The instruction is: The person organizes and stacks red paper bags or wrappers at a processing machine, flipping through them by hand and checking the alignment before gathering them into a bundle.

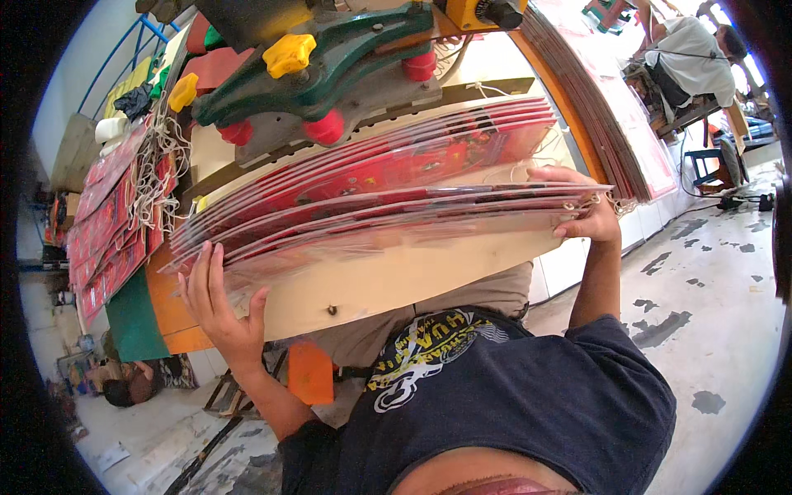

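Observation:
A row of red printed plastic bags (363, 177) stands on edge, fanned, on a pale board (412, 276) in front of me. They have shiny clear surfaces, and thin white cords show at their right end. My left hand (224, 309) is at the left end of the nearer bags, its fingers stretched out along their edges and the thumb apart. At the right end, my right hand (590, 210) pinches the nearer bunch, with the thumb on the near side and fingers over the top. A gap separates this bunch from the bags behind it.
Beyond the bags is a machine with a dark green arm (330, 70), yellow knobs (289, 55) and red feet (323, 128). More red bags with tangled cords (124, 223) lie at left. A long stack (577, 99) lines the right. Another person (691, 62) sits far right.

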`<control>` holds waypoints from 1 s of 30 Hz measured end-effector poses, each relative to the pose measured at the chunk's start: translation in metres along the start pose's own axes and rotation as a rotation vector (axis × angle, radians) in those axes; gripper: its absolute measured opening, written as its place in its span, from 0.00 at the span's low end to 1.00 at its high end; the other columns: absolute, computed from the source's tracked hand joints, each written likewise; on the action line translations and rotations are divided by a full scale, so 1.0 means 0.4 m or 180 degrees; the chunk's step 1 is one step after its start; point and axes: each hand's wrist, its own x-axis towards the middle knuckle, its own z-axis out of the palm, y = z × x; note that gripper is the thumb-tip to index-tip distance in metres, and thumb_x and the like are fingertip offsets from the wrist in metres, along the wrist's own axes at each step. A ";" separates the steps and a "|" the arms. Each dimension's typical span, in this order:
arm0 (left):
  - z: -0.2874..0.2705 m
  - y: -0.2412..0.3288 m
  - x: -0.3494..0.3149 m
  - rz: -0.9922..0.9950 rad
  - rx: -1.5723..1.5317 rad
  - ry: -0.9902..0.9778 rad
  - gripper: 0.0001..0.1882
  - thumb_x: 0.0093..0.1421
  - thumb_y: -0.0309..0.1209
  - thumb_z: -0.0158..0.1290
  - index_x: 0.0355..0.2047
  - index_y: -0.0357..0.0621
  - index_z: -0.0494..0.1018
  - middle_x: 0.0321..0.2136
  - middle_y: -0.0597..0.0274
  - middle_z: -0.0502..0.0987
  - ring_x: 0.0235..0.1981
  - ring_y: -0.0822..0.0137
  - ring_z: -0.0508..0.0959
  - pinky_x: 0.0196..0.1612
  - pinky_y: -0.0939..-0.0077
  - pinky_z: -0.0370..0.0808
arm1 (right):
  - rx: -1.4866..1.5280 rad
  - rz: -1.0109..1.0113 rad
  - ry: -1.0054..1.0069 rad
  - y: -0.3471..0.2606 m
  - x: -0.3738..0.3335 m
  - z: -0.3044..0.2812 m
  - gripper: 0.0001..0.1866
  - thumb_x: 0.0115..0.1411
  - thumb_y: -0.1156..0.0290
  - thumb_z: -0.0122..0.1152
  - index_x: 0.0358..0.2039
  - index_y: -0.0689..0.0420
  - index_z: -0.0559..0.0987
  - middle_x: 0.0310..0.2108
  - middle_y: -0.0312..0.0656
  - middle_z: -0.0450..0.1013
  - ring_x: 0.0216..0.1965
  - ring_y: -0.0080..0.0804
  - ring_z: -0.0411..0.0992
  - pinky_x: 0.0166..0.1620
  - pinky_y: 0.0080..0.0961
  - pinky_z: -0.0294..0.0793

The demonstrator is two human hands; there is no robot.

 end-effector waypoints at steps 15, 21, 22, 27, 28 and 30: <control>-0.029 -0.016 -0.006 0.0012 -0.0012 0.0233 0.46 0.58 0.63 0.53 0.65 0.40 0.65 0.60 0.51 0.69 0.63 0.46 0.66 0.68 0.44 0.56 | 0.0129 -0.0126 -0.0135 -0.005 -0.021 -0.001 0.47 0.33 0.63 0.83 0.57 0.66 0.75 0.56 0.50 0.75 0.57 0.40 0.73 0.60 0.37 0.71; -0.047 -0.053 0.022 -0.0049 0.0074 -0.0401 0.50 0.56 0.70 0.47 0.66 0.41 0.64 0.64 0.51 0.67 0.65 0.49 0.65 0.69 0.47 0.56 | 0.0028 -0.0136 -0.0210 -0.038 -0.012 0.009 0.51 0.33 0.60 0.84 0.58 0.68 0.73 0.57 0.52 0.72 0.56 0.43 0.73 0.61 0.39 0.70; -0.044 -0.047 0.023 -0.0043 0.0141 -0.0416 0.50 0.57 0.70 0.47 0.66 0.41 0.65 0.64 0.51 0.67 0.65 0.49 0.66 0.68 0.48 0.56 | 0.0116 -0.0181 -0.0153 -0.035 -0.012 0.015 0.51 0.34 0.58 0.84 0.59 0.69 0.72 0.57 0.53 0.72 0.57 0.44 0.73 0.61 0.40 0.70; -0.040 -0.036 0.017 -0.0037 0.0088 -0.0399 0.46 0.59 0.66 0.49 0.65 0.41 0.66 0.64 0.51 0.68 0.65 0.49 0.66 0.68 0.48 0.57 | 0.0773 -0.0469 0.0224 0.001 -0.002 0.059 0.58 0.33 0.46 0.83 0.60 0.70 0.70 0.57 0.55 0.72 0.60 0.48 0.71 0.59 0.41 0.70; -0.050 -0.035 0.015 -0.0047 0.0055 -0.0417 0.45 0.59 0.64 0.50 0.64 0.40 0.67 0.63 0.51 0.68 0.65 0.49 0.66 0.68 0.48 0.57 | 0.0759 -0.0423 0.0215 0.006 0.000 0.061 0.58 0.32 0.45 0.82 0.60 0.70 0.70 0.58 0.55 0.71 0.60 0.48 0.70 0.59 0.41 0.70; -0.055 -0.034 0.013 -0.0042 0.0014 -0.0437 0.43 0.60 0.61 0.52 0.64 0.40 0.67 0.63 0.51 0.69 0.65 0.49 0.66 0.68 0.48 0.58 | 0.0706 -0.0331 0.0231 0.019 -0.003 0.059 0.60 0.30 0.41 0.81 0.60 0.69 0.70 0.58 0.54 0.71 0.61 0.48 0.70 0.59 0.41 0.71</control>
